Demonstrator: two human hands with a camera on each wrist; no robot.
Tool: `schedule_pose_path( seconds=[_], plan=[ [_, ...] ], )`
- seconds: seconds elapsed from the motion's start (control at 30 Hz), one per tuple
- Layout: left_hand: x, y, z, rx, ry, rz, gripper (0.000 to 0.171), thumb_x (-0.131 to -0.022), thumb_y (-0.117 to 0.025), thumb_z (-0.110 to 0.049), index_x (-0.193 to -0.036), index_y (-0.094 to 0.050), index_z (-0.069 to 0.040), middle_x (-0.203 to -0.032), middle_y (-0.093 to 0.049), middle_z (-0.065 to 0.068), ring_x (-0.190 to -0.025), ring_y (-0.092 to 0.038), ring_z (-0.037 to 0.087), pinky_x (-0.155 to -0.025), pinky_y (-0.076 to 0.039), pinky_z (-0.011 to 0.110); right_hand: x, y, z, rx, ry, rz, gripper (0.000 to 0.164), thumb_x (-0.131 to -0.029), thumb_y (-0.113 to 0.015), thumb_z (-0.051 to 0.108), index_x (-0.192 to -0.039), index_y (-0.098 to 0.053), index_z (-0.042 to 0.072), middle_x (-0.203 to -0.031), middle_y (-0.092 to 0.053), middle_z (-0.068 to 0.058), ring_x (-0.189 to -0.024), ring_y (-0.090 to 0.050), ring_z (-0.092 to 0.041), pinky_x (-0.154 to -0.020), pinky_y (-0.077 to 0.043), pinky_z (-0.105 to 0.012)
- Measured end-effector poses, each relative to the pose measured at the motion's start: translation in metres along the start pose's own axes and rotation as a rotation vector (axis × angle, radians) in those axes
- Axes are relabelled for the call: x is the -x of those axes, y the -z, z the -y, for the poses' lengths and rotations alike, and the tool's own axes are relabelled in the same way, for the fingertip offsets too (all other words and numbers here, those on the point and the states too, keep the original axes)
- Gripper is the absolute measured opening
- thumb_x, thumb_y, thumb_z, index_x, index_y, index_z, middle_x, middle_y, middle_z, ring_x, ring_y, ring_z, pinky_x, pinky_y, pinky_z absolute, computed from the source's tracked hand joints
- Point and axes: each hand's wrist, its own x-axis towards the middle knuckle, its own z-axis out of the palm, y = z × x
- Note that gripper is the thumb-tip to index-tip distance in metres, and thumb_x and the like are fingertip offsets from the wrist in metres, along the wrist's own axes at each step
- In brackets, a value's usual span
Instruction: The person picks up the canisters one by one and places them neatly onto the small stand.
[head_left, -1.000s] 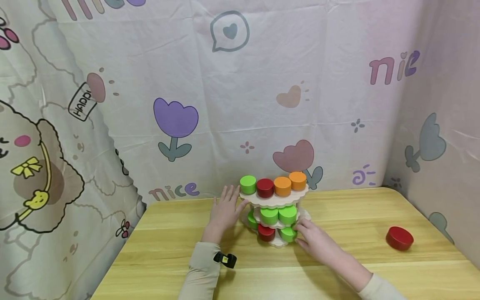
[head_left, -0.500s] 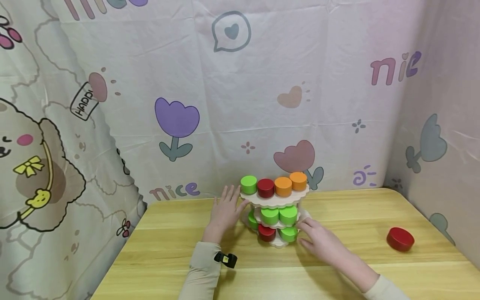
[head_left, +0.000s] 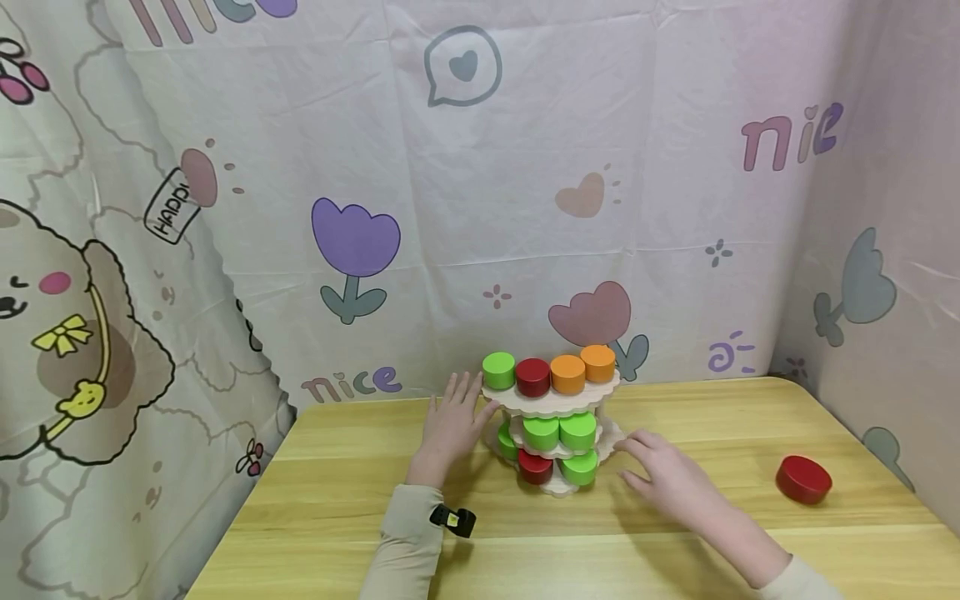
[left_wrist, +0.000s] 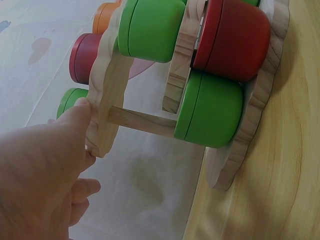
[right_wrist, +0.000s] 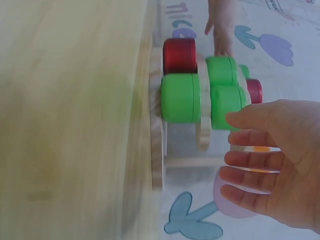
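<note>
A three-tier wooden stand (head_left: pixel 551 404) with scalloped tiers stands on the table. On its top tier are a green round block (head_left: pixel 498 371), a dark red one (head_left: pixel 533 377) and two orange ones (head_left: pixel 567 374). Green blocks fill the middle tier's front. Below them sit a red block (head_left: pixel 536 467) and a green block (head_left: pixel 580 467). My left hand (head_left: pixel 450 429) holds the top tier's left edge, its thumb (left_wrist: pixel 77 110) on the rim. Just right of the stand, my right hand (head_left: pixel 667 475) is apart from the blocks, fingers relaxed and holding nothing.
A loose red round block (head_left: pixel 803 479) lies on the wooden table (head_left: pixel 337 500) at the right. Behind the table hangs a printed cloth (head_left: pixel 465 192), close to the stand's back. More cloth closes off both sides.
My right hand has come away from the green block on the bottom tier and moved right. The left hand and the stand keep their places.
</note>
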Motion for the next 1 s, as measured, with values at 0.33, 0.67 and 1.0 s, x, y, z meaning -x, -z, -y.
schedule_pose_path(
  seconds=[0.33, 0.67, 1.0],
  plan=[
    [0.001, 0.002, -0.001, 0.005, -0.002, -0.002, 0.075, -0.098, -0.024, -0.067, -0.156, -0.023, -0.021, -0.163, -0.021, 0.009, -0.153, -0.010, 0.029, -0.118, -0.016, 0.064, 0.011, 0.016, -0.022, 0.015, -0.067, -0.029, 0.033, -0.076, -0.080, 0.016, -0.106, -0.070, 0.008, -0.102, -0.068, -0.006, -0.095, -0.066, -0.027, -0.082, -0.058, -0.047],
    [0.002, 0.002, -0.002, 0.003, -0.006, -0.004, 0.074, -0.098, -0.025, -0.065, -0.156, -0.023, -0.020, -0.163, -0.021, 0.009, -0.153, -0.010, 0.029, -0.119, -0.016, 0.064, 0.027, 0.028, -0.047, 0.098, -0.065, -0.090, 0.031, -0.073, -0.083, 0.017, -0.100, -0.071, 0.008, -0.097, -0.068, -0.006, -0.091, -0.066, -0.029, -0.077, -0.057, -0.050],
    [0.002, 0.002, -0.002, -0.002, -0.005, -0.011, 0.074, -0.098, -0.024, -0.066, -0.156, -0.024, -0.020, -0.163, -0.022, 0.009, -0.153, -0.011, 0.029, -0.118, -0.015, 0.064, 0.045, 0.044, -0.069, 0.160, -0.112, -0.075, 0.037, -0.073, -0.083, 0.021, -0.104, -0.070, 0.007, -0.100, -0.068, -0.011, -0.092, -0.066, -0.034, -0.080, -0.054, -0.054]
  ],
)
